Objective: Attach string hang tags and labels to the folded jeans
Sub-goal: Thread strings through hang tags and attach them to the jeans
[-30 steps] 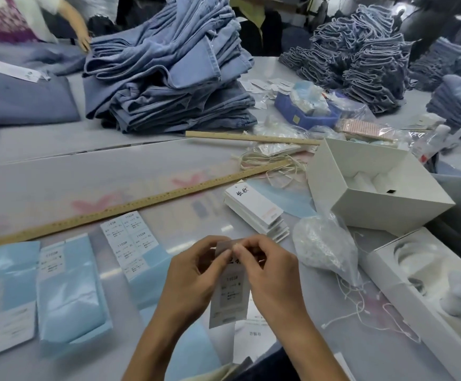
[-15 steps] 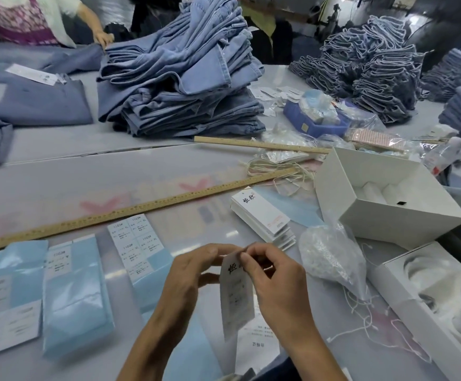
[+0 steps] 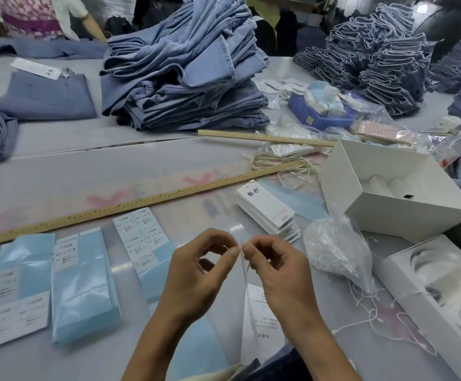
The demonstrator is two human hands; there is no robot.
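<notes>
- The scene is lit evenly and fairly brightly from overhead; the light is diffuse and cool.
- Only soft, short shadows are cast, notably beneath the pile of jeans (image 3: 185,78) and under the white box (image 3: 394,193).
- Pale glare is reflected from the glossy table (image 3: 168,166) and from the blue sheets (image 3: 83,287).
- Strong wide-angle distortion is seen: the long ruler (image 3: 141,202) is bowed, and the edges are stretched.
- Motion blur is present at the upper left and on the print of the label sheets (image 3: 144,237).
</notes>
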